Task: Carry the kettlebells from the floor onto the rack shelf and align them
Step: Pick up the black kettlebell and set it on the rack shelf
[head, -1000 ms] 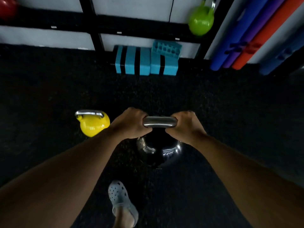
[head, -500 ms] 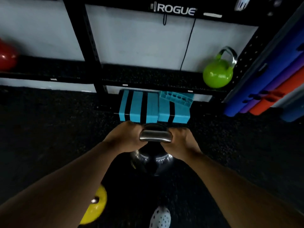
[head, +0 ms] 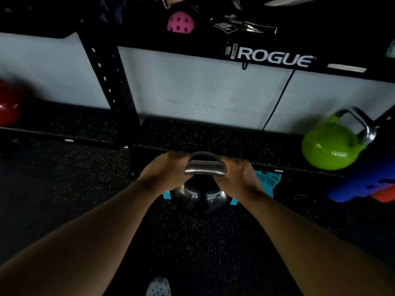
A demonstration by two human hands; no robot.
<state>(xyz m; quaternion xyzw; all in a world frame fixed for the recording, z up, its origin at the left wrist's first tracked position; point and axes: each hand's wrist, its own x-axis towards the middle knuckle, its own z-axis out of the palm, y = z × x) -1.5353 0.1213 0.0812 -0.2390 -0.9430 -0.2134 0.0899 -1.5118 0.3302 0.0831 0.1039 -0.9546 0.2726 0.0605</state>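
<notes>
A glossy black kettlebell (head: 199, 196) with a steel handle hangs off the floor, just in front of the rack's low shelf (head: 213, 137). My left hand (head: 164, 170) grips the handle's left end and my right hand (head: 237, 174) grips its right end. A green kettlebell (head: 330, 144) stands on the shelf at the right, its handle leaning toward the upright. A red kettlebell (head: 9, 104) sits on the shelf section at the far left, cut off by the frame edge.
A black rack upright (head: 111, 82) divides the shelf left of centre. Teal foam blocks (head: 267, 179) lie under the shelf behind the black kettlebell. Blue and orange rollers (head: 363, 184) lean at the right. A pink perforated ball (head: 180, 22) rests on the upper shelf. My shoe (head: 159, 287) shows at the bottom.
I have carried the black kettlebell forward from the open floor to the shelf's front edge and raised it. The yellow kettlebell on the floor has dropped out of view behind me.
</notes>
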